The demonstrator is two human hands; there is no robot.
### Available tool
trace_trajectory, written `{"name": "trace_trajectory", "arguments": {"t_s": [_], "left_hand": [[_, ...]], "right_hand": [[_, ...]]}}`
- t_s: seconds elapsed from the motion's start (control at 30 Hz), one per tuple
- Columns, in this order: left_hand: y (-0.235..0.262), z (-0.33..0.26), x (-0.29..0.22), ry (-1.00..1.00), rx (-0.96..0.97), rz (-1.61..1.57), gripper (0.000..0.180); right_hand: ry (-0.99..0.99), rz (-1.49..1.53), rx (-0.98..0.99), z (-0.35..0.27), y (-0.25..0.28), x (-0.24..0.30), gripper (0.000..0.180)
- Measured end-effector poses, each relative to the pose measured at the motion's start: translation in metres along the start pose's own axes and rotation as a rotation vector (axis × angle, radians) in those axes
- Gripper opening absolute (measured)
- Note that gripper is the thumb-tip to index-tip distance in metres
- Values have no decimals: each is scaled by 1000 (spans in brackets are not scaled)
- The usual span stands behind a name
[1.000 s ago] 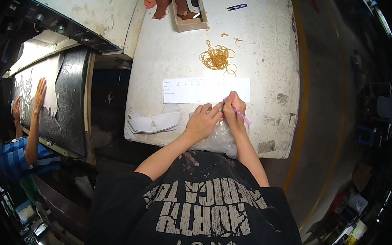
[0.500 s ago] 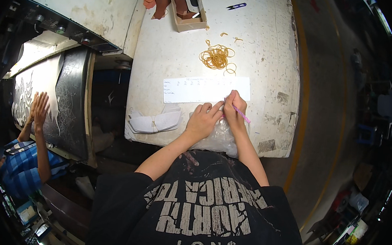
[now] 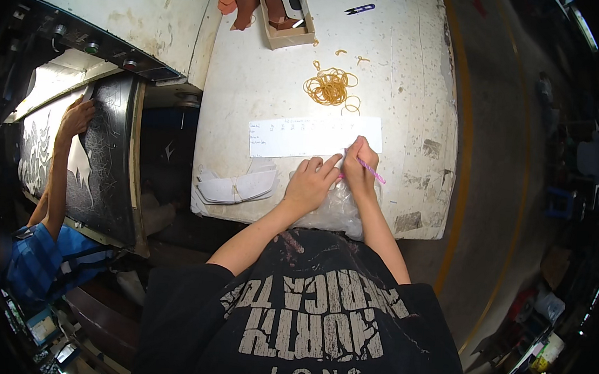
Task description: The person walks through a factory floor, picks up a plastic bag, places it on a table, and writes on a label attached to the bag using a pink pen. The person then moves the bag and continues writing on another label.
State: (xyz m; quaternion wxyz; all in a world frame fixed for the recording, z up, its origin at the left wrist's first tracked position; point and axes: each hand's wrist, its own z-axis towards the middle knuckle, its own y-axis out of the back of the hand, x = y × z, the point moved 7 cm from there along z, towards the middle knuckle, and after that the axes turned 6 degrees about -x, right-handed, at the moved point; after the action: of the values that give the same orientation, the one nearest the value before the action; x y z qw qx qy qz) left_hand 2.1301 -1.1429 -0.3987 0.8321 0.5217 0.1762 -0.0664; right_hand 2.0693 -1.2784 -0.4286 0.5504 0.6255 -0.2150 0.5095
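Note:
A long white paper strip (image 3: 289, 142) with handwritten rows lies across the pale worktable. My right hand (image 3: 358, 165) is closed around a pink and purple pen (image 3: 371, 170), resting by the strip's lower right edge; the pen's tip is mostly hidden by the fingers. My left hand (image 3: 309, 183) lies just below the strip, fingers spread and pressing down beside the right hand. Under both hands and wrists is a crumpled clear plastic bag (image 3: 340, 215). Left of my left hand sits a bundle of white cut pieces (image 3: 237, 186) held by a rubber band.
Beyond the strip lies a heap of yellow rubber bands (image 3: 328, 87). Farther back are a cardboard box (image 3: 291, 40) with brown pieces and purple thread snips (image 3: 360, 9). At left, a co-worker's hand (image 3: 76, 114) reaches over a machine's black board (image 3: 114, 151).
My right hand and pen have shifted very slightly; my left hand stays put. The co-worker's arms have moved farther forward across the board.

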Motion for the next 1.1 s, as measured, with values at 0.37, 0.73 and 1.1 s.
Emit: {"name": "trace_trajectory", "arguments": {"t_s": [0.37,0.73,1.1], "left_hand": [[1,1,0,10,-5,-16,20],[2,2,-1,8,-3,-2,20],[0,2,-1,3,20,17,21]], "right_hand": [[-41,-4,-34,0,2,-3,43],[-144,54,-86,1,16,4,41],[-64,53,-40,1,12,-1,42]]}}
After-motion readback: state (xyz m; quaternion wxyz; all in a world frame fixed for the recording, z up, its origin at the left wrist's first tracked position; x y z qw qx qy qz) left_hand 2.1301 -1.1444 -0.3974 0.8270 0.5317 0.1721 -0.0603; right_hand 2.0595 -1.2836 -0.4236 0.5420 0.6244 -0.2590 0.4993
